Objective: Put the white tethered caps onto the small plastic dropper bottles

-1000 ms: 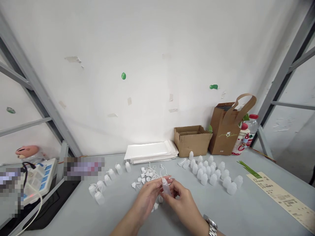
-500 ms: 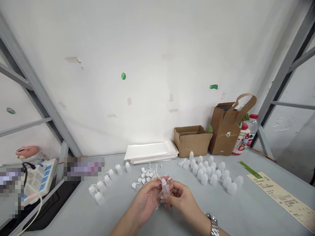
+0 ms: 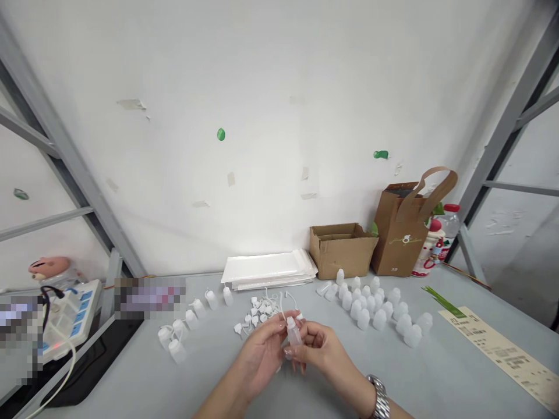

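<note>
Between my two hands is a small translucent squeeze bottle (image 3: 293,333), nearly upright and with its neck showing. My right hand (image 3: 321,348) pinches its body, thumb across the front. My left hand (image 3: 265,349) is curled around the bottle's left and far side, its thumb and fingertips closed near the neck. A thin white strap (image 3: 282,304) rises from those fingertips, seemingly part of a cap; the grip itself is partly hidden. Just beyond lies a pile of white strapped caps (image 3: 261,310).
Several capped bottles (image 3: 191,319) stand at left. Many uncapped bottles (image 3: 370,304) are grouped at right, a few lying down. Behind are white envelopes (image 3: 266,269), a cardboard box (image 3: 343,257) and a brown paper bag (image 3: 399,244). A power strip (image 3: 82,314) sits far left, a printed paper strip (image 3: 498,349) far right.
Both hands stay in nearly the same place around the bottle. The strap at my left fingertips has shifted slightly; the camera view has moved a little.
</note>
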The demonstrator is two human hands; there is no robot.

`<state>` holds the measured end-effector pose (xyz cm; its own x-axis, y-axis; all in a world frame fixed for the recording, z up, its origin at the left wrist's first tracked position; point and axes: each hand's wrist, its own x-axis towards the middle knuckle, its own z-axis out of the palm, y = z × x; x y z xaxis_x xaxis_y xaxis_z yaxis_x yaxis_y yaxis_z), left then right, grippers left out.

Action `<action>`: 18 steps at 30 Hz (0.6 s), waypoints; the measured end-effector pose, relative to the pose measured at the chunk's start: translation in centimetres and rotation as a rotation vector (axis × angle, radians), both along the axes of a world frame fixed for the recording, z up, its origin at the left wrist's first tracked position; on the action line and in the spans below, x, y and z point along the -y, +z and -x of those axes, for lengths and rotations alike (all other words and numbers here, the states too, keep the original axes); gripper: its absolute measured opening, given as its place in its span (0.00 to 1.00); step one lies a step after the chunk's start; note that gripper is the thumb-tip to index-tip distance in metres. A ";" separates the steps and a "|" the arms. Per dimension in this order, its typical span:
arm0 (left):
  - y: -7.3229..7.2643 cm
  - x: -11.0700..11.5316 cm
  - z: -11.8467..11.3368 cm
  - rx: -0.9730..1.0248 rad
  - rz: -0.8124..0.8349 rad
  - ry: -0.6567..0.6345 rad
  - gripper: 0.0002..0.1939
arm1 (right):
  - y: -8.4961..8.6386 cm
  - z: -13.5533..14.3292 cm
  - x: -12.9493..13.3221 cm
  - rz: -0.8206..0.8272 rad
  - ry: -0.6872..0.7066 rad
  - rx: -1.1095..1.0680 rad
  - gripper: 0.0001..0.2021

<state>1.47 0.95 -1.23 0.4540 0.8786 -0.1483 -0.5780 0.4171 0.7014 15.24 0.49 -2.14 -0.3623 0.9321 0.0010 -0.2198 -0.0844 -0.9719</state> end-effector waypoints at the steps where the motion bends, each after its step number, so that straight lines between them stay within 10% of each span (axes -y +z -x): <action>1: 0.0 0.1 -0.1 -0.021 -0.025 0.014 0.10 | 0.0 0.1 0.0 -0.004 -0.006 0.004 0.17; 10: 0.8 0.5 -0.7 -0.226 -0.215 0.131 0.12 | -0.6 0.4 0.6 -0.268 -0.281 0.322 0.10; 18: 1.3 0.5 -0.1 -0.292 -0.192 0.211 0.13 | 0.5 -0.1 0.9 -0.320 -0.128 0.366 0.09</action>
<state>1.58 0.45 0.10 0.2243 0.9721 -0.0686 -0.4019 0.1564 0.9022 15.34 -0.39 -1.69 -0.2750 0.9429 0.1880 0.1513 0.2355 -0.9600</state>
